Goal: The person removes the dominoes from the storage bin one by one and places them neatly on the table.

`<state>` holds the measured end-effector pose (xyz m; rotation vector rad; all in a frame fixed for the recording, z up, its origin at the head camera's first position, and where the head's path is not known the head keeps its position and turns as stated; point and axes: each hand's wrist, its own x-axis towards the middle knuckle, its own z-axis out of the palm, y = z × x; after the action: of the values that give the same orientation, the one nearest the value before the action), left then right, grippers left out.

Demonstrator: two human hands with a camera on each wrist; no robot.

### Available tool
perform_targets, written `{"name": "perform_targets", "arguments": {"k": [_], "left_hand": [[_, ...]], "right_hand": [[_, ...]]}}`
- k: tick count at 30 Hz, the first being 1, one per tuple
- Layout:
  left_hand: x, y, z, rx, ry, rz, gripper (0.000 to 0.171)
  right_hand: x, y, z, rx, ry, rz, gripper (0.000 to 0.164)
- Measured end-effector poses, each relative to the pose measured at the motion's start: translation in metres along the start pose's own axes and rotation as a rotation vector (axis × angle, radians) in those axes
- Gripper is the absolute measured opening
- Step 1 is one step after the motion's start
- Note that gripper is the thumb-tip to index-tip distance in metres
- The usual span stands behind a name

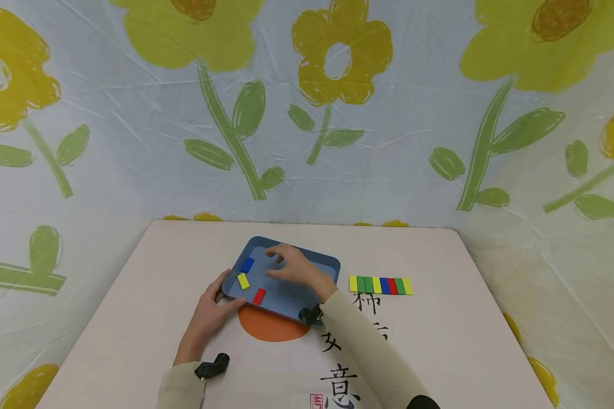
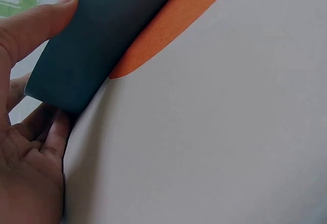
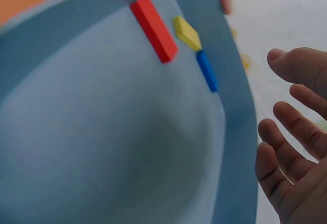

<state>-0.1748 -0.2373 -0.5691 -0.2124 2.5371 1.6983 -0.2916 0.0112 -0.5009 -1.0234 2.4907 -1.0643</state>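
Observation:
A blue-grey tray (image 1: 286, 303) sits on the table at a slant. My left hand (image 1: 208, 316) grips its left corner; in the left wrist view the thumb (image 2: 43, 22) lies on the tray wall (image 2: 97, 40), with other fingers beneath the corner. Inside, near the left end, lie a blue block (image 1: 247, 264), a yellow block (image 1: 243, 280) and a red block (image 1: 258, 296). Over the tray hovers my right hand (image 1: 294, 267), its fingers loosely bent and apart. The right wrist view shows nothing between that thumb and the fingers (image 3: 286, 152).
Right of the tray, several yellow, green, blue and red blocks (image 1: 380, 285) lie side by side in a row. An orange round print (image 1: 273, 329) and black written characters (image 1: 340, 383) mark the tabletop. Flowered cloth (image 1: 368, 142) hangs behind the table.

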Motion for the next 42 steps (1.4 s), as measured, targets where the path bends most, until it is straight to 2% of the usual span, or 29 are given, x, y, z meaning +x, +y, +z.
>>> {"name": "perform_targets", "arguments": {"k": [4,13,24,28,35,42], "left_hand": [[-0.001,0.0,0.0,0.012,-0.002,0.01,0.094],[-0.001,-0.001,-0.002,0.017,-0.014,0.035,0.094],[0.003,0.0,0.002,0.017,-0.008,0.053,0.094],[0.002,0.0,0.002,0.023,-0.005,0.044,0.094],[0.002,-0.001,0.0,0.03,0.007,0.021,0.094],[0.002,-0.003,0.0,0.02,0.004,0.021,0.093]], "right_hand": [[0.011,-0.008,0.013,-0.013,-0.085,0.007,0.053],[0.027,-0.017,0.035,0.009,-0.209,0.016,0.045],[0.03,-0.01,0.04,0.016,-0.301,0.002,0.042],[0.028,-0.006,0.035,0.012,-0.308,-0.006,0.041],[0.02,0.0,0.021,0.024,-0.285,0.036,0.04],[0.017,0.003,0.018,-0.026,-0.253,0.048,0.038]]}}
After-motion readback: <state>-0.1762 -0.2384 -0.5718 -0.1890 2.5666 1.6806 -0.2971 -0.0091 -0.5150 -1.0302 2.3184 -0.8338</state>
